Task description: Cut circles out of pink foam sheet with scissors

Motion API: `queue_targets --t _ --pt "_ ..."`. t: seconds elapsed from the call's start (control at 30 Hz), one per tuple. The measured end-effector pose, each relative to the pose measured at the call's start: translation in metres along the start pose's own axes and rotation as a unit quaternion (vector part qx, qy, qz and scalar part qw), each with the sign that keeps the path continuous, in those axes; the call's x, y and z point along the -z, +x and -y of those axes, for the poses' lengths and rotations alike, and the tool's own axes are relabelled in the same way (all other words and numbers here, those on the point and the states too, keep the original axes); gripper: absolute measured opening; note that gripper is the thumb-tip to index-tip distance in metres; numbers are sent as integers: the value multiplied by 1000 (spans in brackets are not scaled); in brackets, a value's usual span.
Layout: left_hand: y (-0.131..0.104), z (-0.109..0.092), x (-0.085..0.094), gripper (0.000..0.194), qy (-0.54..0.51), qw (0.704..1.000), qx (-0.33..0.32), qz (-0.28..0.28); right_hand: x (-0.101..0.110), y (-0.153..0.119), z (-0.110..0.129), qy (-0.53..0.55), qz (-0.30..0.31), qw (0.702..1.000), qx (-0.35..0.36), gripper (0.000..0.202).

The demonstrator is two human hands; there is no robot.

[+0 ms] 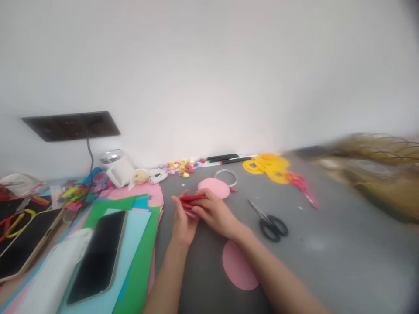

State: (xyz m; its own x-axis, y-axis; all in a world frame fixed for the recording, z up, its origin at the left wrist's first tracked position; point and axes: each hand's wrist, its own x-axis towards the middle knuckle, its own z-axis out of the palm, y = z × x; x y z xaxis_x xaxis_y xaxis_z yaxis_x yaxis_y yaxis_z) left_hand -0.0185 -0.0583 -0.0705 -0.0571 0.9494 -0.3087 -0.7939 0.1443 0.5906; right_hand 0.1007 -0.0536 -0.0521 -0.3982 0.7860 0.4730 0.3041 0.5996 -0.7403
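Several red paper pieces [190, 199] are held between both hands above the grey table. My left hand [183, 224] is closed around their left and lower side, thumb up. My right hand [214, 211] pinches them from the right; its fingertips partly cover them. Just behind my right hand lies a pink paper circle [216, 186], with a silver ring [226, 176] beyond it. Another pink circle [238, 266] sits under my right forearm, which hides part of it. To the right rest black-handled scissors [270, 224], blades partly apart.
Coloured paper sheets [139, 248] on the left carry a phone [98, 257]. Yellow paper rings [266, 165] and pink scissors [304, 189] lie at the back right. Markers [225, 158], small colourful pieces [183, 166] and a white mug [119, 168] line the wall.
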Motion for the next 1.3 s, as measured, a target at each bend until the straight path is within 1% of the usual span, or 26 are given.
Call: queue_targets --t 0.07,0.13,0.2,0.3,0.37,0.43,0.5,0.53,0.57,0.6,0.63,0.67,0.7,0.73,0.8,0.83,0.87,0.93,1.07,1.13,1.17,1.2,1.27,1.3 --pt "-2 0 -2 57 11 999 -4 39 0 1 0 4 -41 999 -9 22" --pt "-3 0 -3 50 34 996 -13 78 -1 1 0 20 -93 995 -30 16" --pt "-3 0 -3 43 44 994 -27 94 -1 1 1 56 -125 989 -61 11" --pt "-2 -1 -3 41 36 994 -40 97 1 2 4 127 -127 976 -122 17" --pt "-2 -1 -3 44 31 994 -31 101 3 4 3 149 -146 964 -165 23" --pt "-3 -2 -4 47 25 995 -15 96 5 5 0 141 -195 950 -198 27" --pt "-3 -3 -5 47 20 998 -5 66 7 6 -4 132 -252 936 -208 28" --pt "-3 -3 -5 47 17 999 -3 46 8 6 -6 143 -274 929 -207 27" --pt "-3 -3 -4 46 14 1000 -3 27 10 6 -8 169 -281 922 -204 27" --pt "-2 -3 -4 44 10 1000 -4 11 11 6 -8 208 -273 917 -203 30" --pt "-2 -4 -3 42 8 1000 -5 -3 13 5 -7 250 -248 914 -203 36" --pt "-2 -4 -3 42 6 1000 -2 -12 16 5 -4 289 -202 914 -202 39" --pt "-2 -4 -2 42 6 1000 6 -17 18 4 -1 312 -142 919 -196 38" --pt "-2 -5 -2 45 11 1000 17 -21 21 2 3 317 -72 928 -182 32" --pt "-4 -5 -3 55 26 999 33 -21 23 0 10 295 68 946 -120 22" --pt "-5 -5 -4 61 33 999 36 -17 23 -1 13 280 127 948 -85 19" --pt "-6 -5 -5 66 39 999 32 -14 22 -2 14 268 172 946 -55 17" --pt "-7 -5 -6 69 45 999 19 -7 18 -5 14 251 218 943 -17 18" --pt "-8 -5 -7 66 46 999 14 1 9 -6 10 231 227 946 12 19" --pt "-7 -6 -7 65 42 999 27 -9 8 -5 11 237 212 948 2 19" --pt "-7 -6 -7 64 41 999 31 -15 8 -5 11 242 185 952 -13 17" --pt "-6 -6 -6 64 40 999 30 -20 9 -4 12 244 138 959 -33 16" --pt "-4 -5 -5 62 38 999 15 -24 11 -2 12 232 7 970 -76 15" --pt "-3 -5 -4 60 36 999 4 -24 11 -1 11 220 -52 970 -93 16"
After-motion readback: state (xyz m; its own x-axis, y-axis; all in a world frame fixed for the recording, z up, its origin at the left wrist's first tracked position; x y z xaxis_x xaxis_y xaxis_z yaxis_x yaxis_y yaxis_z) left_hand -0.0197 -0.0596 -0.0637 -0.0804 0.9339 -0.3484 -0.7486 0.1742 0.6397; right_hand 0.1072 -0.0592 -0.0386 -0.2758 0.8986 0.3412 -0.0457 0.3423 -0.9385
